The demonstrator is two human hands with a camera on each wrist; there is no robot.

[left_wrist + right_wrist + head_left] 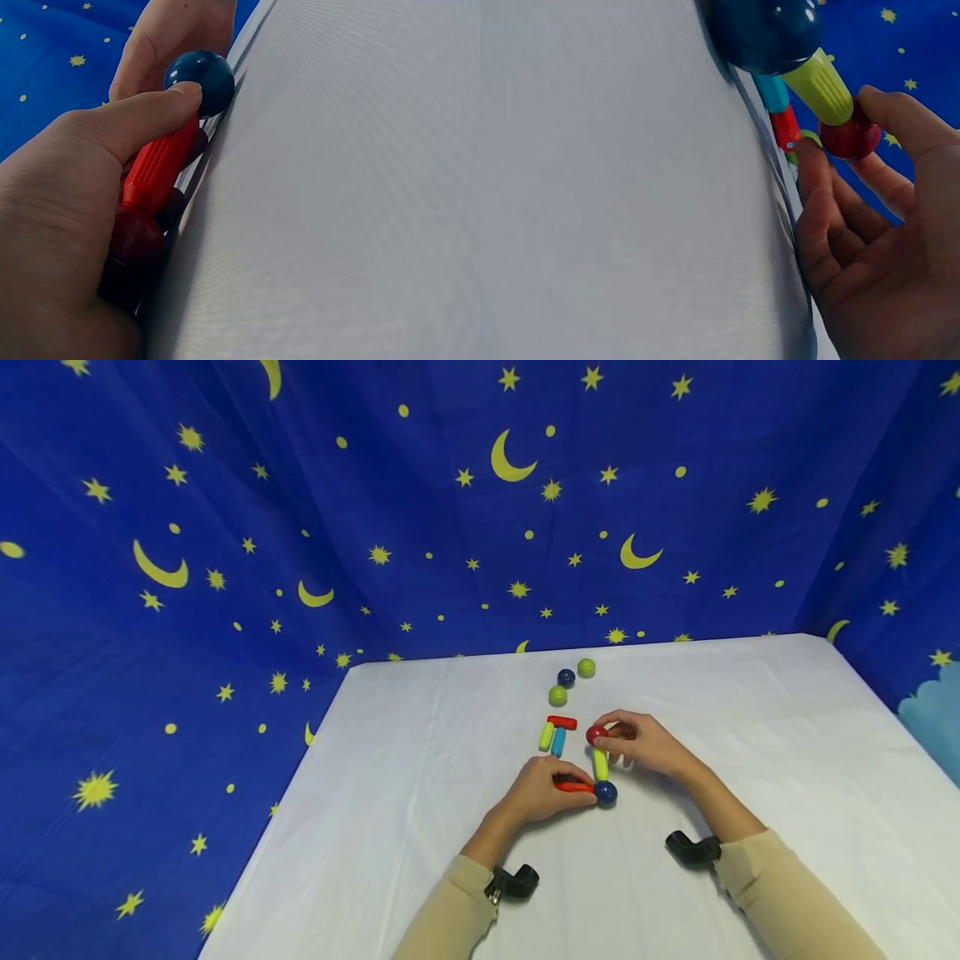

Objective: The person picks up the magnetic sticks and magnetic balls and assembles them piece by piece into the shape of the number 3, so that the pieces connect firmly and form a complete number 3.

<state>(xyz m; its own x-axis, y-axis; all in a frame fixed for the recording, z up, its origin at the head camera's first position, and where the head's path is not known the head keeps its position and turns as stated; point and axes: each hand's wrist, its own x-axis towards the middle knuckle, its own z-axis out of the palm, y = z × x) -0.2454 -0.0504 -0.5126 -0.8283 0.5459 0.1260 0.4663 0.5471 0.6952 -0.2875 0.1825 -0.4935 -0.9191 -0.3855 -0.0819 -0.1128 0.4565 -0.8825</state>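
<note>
Nearest the person, on the white-covered bench [375,793], a dark blue ball [607,795] marks the clock's centre. At nine o'clock the left hand [546,789] grips a red rod [574,787] that meets this ball; the left wrist view shows a dark red ball [136,234] at the rod's other end, partly under the palm. Toward twelve, a yellow-green rod [601,765] runs from the blue ball to a red ball [596,735], which the right hand [641,742], at one o'clock, pinches between thumb and finger (whether that joint is fully seated, I cannot tell). For good work here, I would brace the blue corner and press the red ball straight along the rod's line, since a sideways push would probably swing the joint. Farther off, between ten and eleven, lie a loose light-blue rod [558,742], a loose yellow-green rod [547,737] and a loose red rod [562,722]. Beyond, from eleven toward twelve, come a green ball [557,696], a navy ball [566,677] and another green ball [587,667].
</note>
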